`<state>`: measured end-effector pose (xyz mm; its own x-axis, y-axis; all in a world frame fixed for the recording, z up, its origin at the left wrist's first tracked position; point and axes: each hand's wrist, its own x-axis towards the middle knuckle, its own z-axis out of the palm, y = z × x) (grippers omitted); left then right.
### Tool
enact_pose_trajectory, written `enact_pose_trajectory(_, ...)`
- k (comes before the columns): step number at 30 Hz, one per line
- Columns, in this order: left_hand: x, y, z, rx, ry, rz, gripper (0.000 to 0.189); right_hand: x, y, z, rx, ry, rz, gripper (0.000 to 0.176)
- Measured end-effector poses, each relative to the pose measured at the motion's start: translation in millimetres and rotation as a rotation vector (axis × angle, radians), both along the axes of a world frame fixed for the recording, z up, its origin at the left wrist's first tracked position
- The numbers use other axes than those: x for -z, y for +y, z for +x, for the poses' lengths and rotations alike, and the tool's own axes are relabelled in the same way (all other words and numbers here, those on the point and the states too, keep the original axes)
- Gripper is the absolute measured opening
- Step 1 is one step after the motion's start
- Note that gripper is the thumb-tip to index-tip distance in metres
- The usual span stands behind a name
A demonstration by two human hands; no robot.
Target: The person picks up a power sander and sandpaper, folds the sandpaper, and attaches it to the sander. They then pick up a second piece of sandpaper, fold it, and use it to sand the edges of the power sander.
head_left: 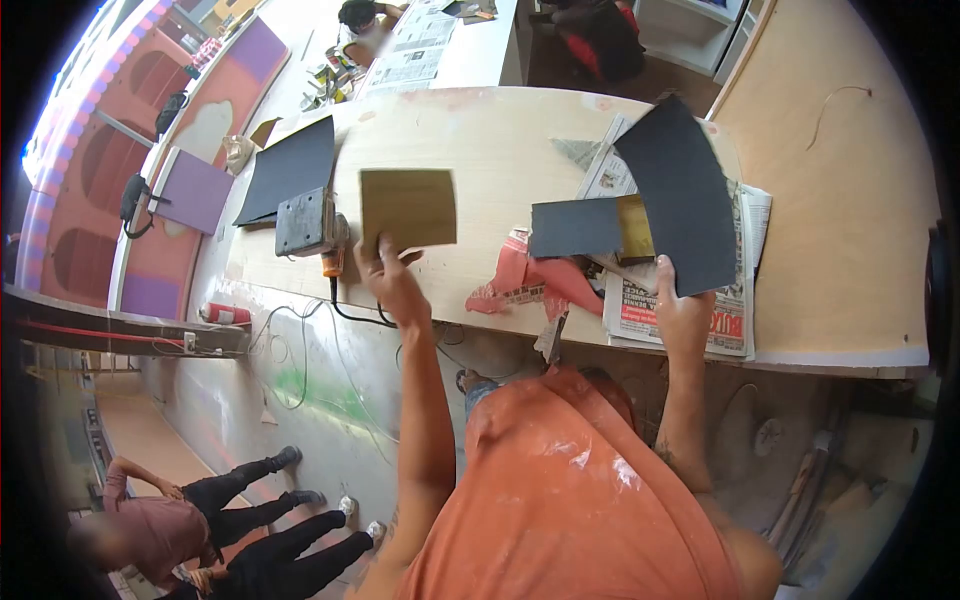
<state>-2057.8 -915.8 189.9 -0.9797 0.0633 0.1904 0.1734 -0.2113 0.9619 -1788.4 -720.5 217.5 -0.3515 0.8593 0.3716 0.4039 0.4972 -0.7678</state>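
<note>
My left hand (pixel 398 288) is at the lower edge of a square piece of sandpaper (pixel 408 205), its brown backing facing up, with a fingertip over the edge. In my right hand (pixel 685 310) is a large dark grey sandpaper sheet (pixel 682 190), gripped at its lower end and bent slightly. Beside that sheet lies a smaller dark grey sandpaper piece (pixel 575 229). A brown-backed piece (pixel 635 230) shows partly between the two. An electric sander (pixel 305 222) with a dark pad and orange body lies left of my left hand.
More dark sandpaper sheets (pixel 290 172) lie at the table's left. Newspapers (pixel 660 312) and a crumpled red cloth-like piece (pixel 540 275) are near the front edge. Cables (pixel 300 310) run to the floor. Other people stand at lower left (pixel 165 530) and work beyond the table (pixel 365 30).
</note>
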Motion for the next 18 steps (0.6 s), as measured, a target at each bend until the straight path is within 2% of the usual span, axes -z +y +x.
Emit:
enact_pose_trajectory(1, -6.7, -2.2, 2.4, -0.033, 0.004, 0.033, 0.021, -3.8, 0.8, -0.9, 0.005, 0.001, 0.008, 0.024)
enact_pose_trajectory(3, -11.5, -7.1, 10.2, 0.012, -0.062, 0.061, 0.026, -17.5, -2.3, -4.4, -0.022, 0.086, -0.269, 0.026)
enact_pose_trajectory(4, -7.9, -9.8, 13.7, 0.245, -0.264, 0.264, 0.03, -27.8, -7.0, -7.8, -0.092, 0.173, -0.521, 0.029)
enact_pose_trajectory(5, -5.3, -13.1, 17.9, 0.48, -0.467, 0.464, 0.034, -26.1, -9.2, -10.4, -0.088, 0.175, -0.515, 0.029)
enact_pose_trajectory(7, -3.4, -11.2, 34.8, 0.657, -0.503, 0.38, 0.038, -19.3, -10.6, -15.1, -0.287, -0.023, -0.527, 0.028)
enact_pose_trajectory(8, 7.0, -10.7, 34.8, 0.678, -0.459, 0.332, 0.035, -21.8, -10.4, -16.3, -0.358, -0.225, -0.492, 0.024)
enact_pose_trajectory(9, 6.9, -9.1, 35.9, 0.694, -0.416, 0.281, 0.032, -27.5, -14.3, -20.0, -0.36, -0.221, -0.491, 0.024)
enact_pose_trajectory(11, 5.2, -5.9, 37.2, 0.691, -0.416, 0.367, 0.037, -38.9, -25.7, -29.3, -0.45, -0.122, -0.054, 0.028)
enact_pose_trajectory(12, -1.3, -2.7, 39.4, 0.69, -0.419, 0.456, 0.042, -38.9, -26.5, -30.5, -0.518, -0.161, 0.12, 0.04)
enact_pose_trajectory(13, -9.1, 0.5, 41.5, 0.685, -0.413, 0.454, 0.042, -45.8, -28.5, -31.8, -0.524, -0.156, 0.121, 0.04)
enact_pose_trajectory(15, -25.7, 7.5, 48.9, 0.676, -0.512, 0.146, 0.059, -65.6, -36.1, -35.2, -0.807, -0.169, 0.223, 0.047)
enact_pose_trajectory(16, -29.9, 14.0, 58.8, 0.696, -0.51, 0.108, 0.069, -65.5, -43.9, -36.2, -0.843, -0.144, 0.136, 0.047)
enact_pose_trajectory(17, -29.2, 22.6, 71.6, 0.622, -0.552, 0.129, 0.072, -63.6, -48.0, -35.6, -0.847, -0.142, 0.134, 0.047)
enact_pose_trajectory(18, -25.7, 23.1, 75.6, 0.645, -0.604, 0.173, 0.076, -60.5, -50.7, -35.5, -1.016, -0.096, -0.04, 0.045)
